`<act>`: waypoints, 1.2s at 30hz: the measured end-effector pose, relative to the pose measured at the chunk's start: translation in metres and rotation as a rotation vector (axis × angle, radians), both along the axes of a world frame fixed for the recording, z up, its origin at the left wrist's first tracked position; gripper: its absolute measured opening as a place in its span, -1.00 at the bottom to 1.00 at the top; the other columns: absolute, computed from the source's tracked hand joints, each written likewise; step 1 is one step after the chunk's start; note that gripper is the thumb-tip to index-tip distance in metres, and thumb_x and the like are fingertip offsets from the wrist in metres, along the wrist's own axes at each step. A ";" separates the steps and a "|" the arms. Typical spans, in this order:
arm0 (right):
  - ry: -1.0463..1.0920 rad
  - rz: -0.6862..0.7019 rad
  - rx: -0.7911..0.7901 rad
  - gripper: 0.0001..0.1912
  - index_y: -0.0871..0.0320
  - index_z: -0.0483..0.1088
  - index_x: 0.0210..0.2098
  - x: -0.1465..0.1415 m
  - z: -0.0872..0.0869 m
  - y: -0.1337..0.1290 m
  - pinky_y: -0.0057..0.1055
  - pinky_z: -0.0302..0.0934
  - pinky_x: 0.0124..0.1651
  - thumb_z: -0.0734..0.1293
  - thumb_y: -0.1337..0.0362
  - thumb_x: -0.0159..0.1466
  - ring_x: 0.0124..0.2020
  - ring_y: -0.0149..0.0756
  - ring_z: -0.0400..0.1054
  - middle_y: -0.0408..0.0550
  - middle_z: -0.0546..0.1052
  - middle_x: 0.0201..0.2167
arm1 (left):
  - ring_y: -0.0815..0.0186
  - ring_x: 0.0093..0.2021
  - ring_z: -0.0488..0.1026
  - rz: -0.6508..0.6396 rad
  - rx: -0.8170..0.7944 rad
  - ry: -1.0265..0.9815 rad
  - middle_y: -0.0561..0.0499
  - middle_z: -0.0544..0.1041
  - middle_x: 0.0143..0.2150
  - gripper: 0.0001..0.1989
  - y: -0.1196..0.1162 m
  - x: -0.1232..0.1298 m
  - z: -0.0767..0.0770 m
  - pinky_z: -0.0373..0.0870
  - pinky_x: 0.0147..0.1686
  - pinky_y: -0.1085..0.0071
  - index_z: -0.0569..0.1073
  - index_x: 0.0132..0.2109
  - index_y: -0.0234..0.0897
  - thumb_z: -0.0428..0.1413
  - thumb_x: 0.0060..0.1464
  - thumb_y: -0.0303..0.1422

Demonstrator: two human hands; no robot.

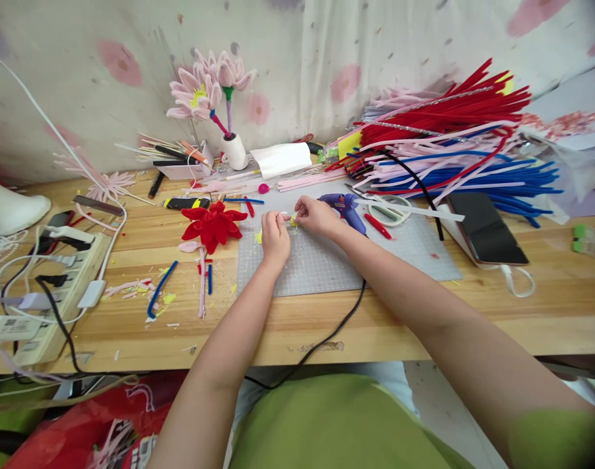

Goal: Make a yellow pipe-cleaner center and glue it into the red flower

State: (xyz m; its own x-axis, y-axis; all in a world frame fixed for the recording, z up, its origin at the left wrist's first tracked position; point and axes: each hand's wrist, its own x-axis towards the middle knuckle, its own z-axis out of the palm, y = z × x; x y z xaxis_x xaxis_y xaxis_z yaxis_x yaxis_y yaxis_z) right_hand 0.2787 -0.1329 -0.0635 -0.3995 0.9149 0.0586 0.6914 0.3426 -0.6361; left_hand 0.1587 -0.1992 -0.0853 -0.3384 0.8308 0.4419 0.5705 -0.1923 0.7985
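Note:
Above the grey cutting mat, my left hand is closed, its fingertips pinched together close to those of my right hand. A small yellow piece shows between the two hands; its exact shape is too small to make out. My right hand is also in a pinch at that yellow piece. Just behind the right hand lies a purple-blue glue gun on the mat. To the left of the hands sits a red fuzzy-stem flower with pointed petals.
Bundles of red, white and blue pipe cleaners fill the back right. A phone lies at right. Pink flowers stand in a white vase. A power strip with cables occupies the left. The black cord crosses the front edge.

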 end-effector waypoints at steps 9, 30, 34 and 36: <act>-0.095 0.036 0.191 -0.81 0.15 0.28 -0.24 -0.004 0.000 -0.011 -0.42 0.07 -0.31 0.23 0.39 0.11 -0.32 -0.28 0.33 -0.09 0.50 -0.39 | 0.30 -0.17 0.33 -0.034 -0.055 -0.067 -0.04 0.41 -0.29 -0.76 0.007 -0.005 -0.006 0.22 -0.09 0.33 0.26 -0.36 -0.20 -0.17 0.21 -0.24; 0.218 -0.219 -0.067 -0.70 0.10 0.19 -0.28 -0.004 -0.007 -0.005 -0.46 0.15 -0.29 0.33 0.37 0.00 -0.39 -0.43 0.29 -0.19 0.43 -0.36 | 0.33 -0.20 0.33 0.040 -0.090 -0.047 -0.05 0.35 -0.28 -0.77 0.000 -0.007 -0.001 0.27 -0.13 0.36 0.35 -0.40 -0.24 -0.06 0.16 -0.25; 0.248 -0.176 -0.051 -0.72 0.10 0.20 -0.27 -0.003 -0.006 -0.009 -0.46 0.15 -0.28 0.26 0.44 0.02 -0.40 -0.43 0.31 -0.20 0.48 -0.37 | 0.32 -0.21 0.33 0.051 -0.095 -0.039 -0.05 0.35 -0.29 -0.79 0.000 -0.006 0.000 0.27 -0.12 0.35 0.36 -0.40 -0.24 -0.05 0.15 -0.27; 0.254 -0.158 -0.052 -0.72 0.10 0.20 -0.26 -0.002 -0.006 -0.010 -0.45 0.16 -0.26 0.25 0.45 0.03 -0.39 -0.42 0.33 -0.20 0.51 -0.37 | 0.32 -0.21 0.33 0.050 -0.097 -0.031 -0.05 0.35 -0.29 -0.80 0.000 -0.006 0.000 0.26 -0.12 0.34 0.36 -0.39 -0.24 -0.04 0.15 -0.29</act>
